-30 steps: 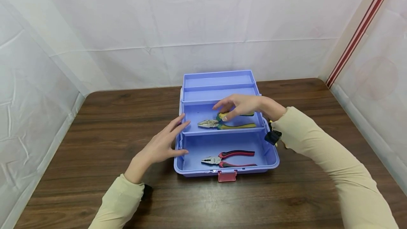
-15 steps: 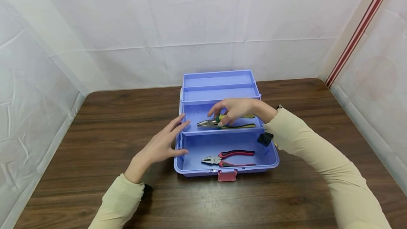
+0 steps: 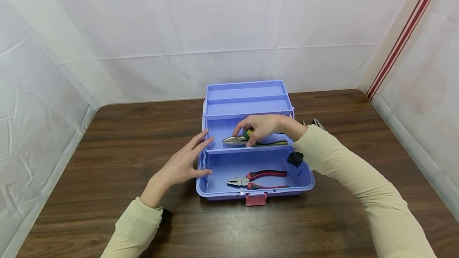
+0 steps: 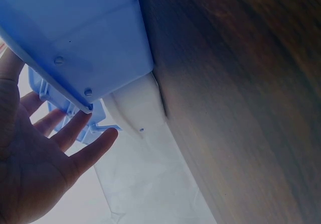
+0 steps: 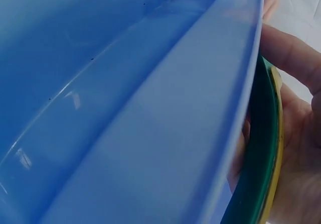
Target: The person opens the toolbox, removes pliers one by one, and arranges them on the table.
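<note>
Fingers of right hand point(image 3: 263, 127) grip green-yellow pliers point(image 3: 251, 141); left hand point(image 3: 183, 163) fingers spread wide.

Count: one blue toolbox point(image 3: 305, 180) with three tiers; two pairs of pliers, green-yellow pair point(image 3: 267, 143), red-black pair point(image 3: 256, 178); two hands.

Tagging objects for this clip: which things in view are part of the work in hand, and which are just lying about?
In play:
right hand, gripping the green-and-yellow pliers
middle tray under them
left hand, open against the blue toolbox

Lying about:
red-and-black pliers in the bottom compartment
wooden table
</note>
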